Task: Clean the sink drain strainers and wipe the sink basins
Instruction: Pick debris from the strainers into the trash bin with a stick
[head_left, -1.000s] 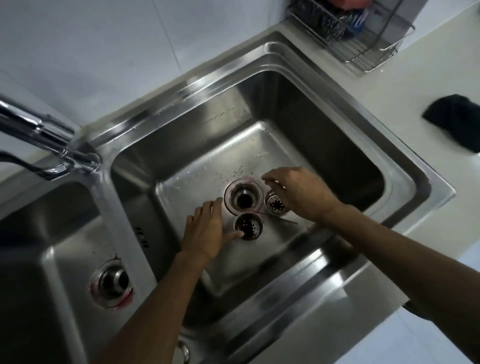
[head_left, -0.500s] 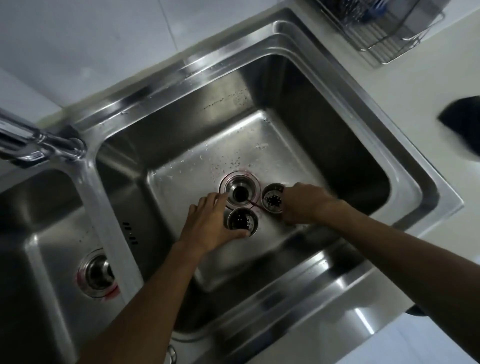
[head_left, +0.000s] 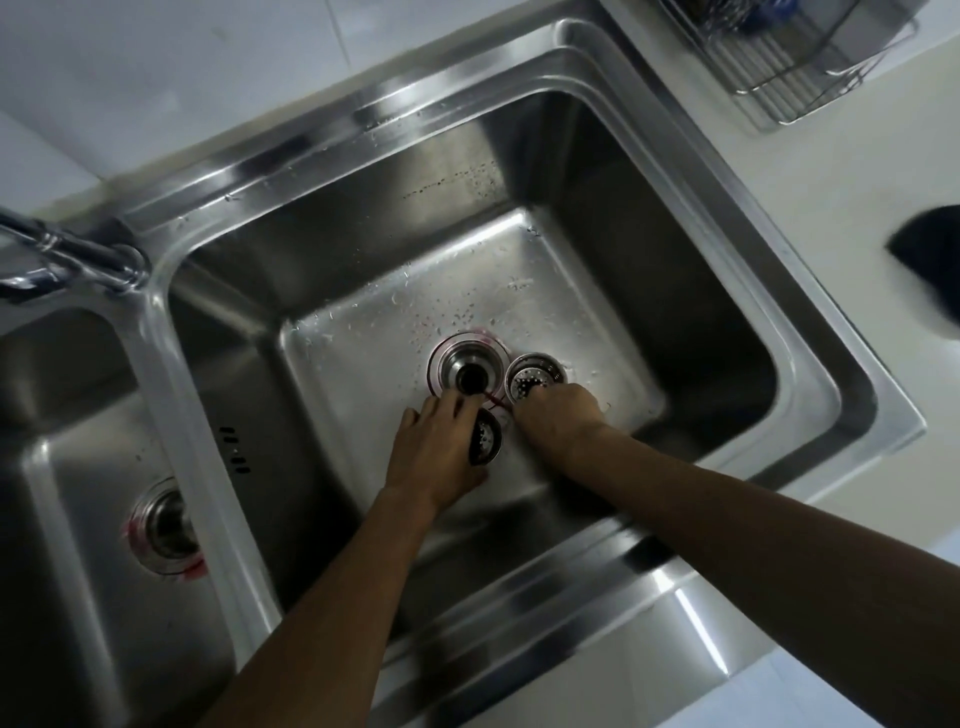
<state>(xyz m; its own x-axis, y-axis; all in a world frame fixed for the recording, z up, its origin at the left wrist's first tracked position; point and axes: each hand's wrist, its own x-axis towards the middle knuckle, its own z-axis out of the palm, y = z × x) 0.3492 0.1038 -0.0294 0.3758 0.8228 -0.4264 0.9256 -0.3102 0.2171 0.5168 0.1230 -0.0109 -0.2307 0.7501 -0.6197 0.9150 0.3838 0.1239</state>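
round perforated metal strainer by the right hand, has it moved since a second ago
Cannot tell for sure. The round perforated metal strainer sits right of the open drain hole as before, perhaps slightly farther back. The right hand has pulled nearer, uncovering it.

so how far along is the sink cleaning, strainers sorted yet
Done: both round perforated steel strainers are out, leaving the right basin's drain open. In hand: the left hand grips one strainer; the right hand is at the other. Left: specks still dot the right stainless basin's floor, reddish residue rings the left drain, and nobody is wiping.
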